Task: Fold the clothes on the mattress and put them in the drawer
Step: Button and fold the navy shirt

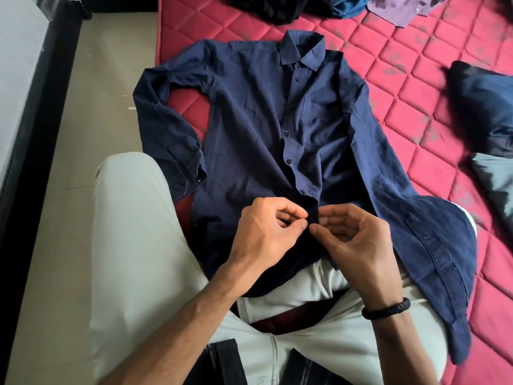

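Red mattress (416, 87), navy shirt (249, 120), hands (both pinching) at placket.

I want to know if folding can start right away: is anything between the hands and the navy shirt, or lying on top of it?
Nothing visible does. Both the left hand and right hand already pinch the navy shirt at its lower placket. It lies flat on the red mattress with nothing on top; the other clothes sit apart. No drawer is in view.

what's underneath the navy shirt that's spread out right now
Under the navy shirt lies the red quilted mattress, showing around it. Its hem drapes over the person's light trousers. Anything else beneath the fabric is covered.
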Tool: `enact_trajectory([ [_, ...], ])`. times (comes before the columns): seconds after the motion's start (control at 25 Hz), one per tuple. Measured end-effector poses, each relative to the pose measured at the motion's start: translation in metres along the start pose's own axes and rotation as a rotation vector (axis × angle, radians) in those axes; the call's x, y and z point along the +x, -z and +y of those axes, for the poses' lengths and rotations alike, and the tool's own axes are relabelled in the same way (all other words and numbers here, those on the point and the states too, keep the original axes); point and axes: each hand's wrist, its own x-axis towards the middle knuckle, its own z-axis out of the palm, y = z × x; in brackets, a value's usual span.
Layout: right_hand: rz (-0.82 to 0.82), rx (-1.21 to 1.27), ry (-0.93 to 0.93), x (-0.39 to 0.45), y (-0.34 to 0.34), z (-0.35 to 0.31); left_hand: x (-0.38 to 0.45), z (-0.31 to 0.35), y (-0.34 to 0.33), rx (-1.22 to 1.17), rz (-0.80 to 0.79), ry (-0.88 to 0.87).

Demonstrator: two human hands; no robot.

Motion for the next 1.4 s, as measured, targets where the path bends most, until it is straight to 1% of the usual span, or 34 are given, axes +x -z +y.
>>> enact_trajectory([
  [0.08,0.059,-0.077,0.044,-0.001,-0.004,-0.002,0.001,-0.001,0.001,0.012,0.008,-0.007],
  [0.28,0.108,-0.064,0.113,-0.003,-0.012,-0.003,0.000,-0.001,0.002,0.031,0.012,-0.023],
  [0.4,0.123,-0.047,0.114,0.000,-0.014,0.001,0.001,-0.003,0.001,0.000,-0.011,-0.004],
  [0.48,0.125,-0.003,0.079,0.003,-0.015,0.006,0.002,-0.003,0.001,-0.023,-0.010,0.024],
  [0.64,0.065,0.155,0.003,0.007,-0.011,0.016,0.002,-0.002,0.002,-0.035,-0.006,0.061],
  [0.92,-0.034,0.209,0.018,0.005,-0.008,0.020,0.003,-0.004,0.000,-0.019,0.029,0.096],
  [1.08,-0.083,0.322,-0.039,0.008,-0.004,0.021,0.003,-0.003,-0.001,-0.036,0.027,0.102],
  [1.24,-0.048,0.295,-0.060,0.008,-0.009,0.018,0.001,-0.001,-0.001,-0.035,0.008,0.073],
  [1.4,0.025,0.139,0.013,0.008,-0.016,0.019,-0.002,0.001,-0.002,-0.030,0.014,0.069],
])
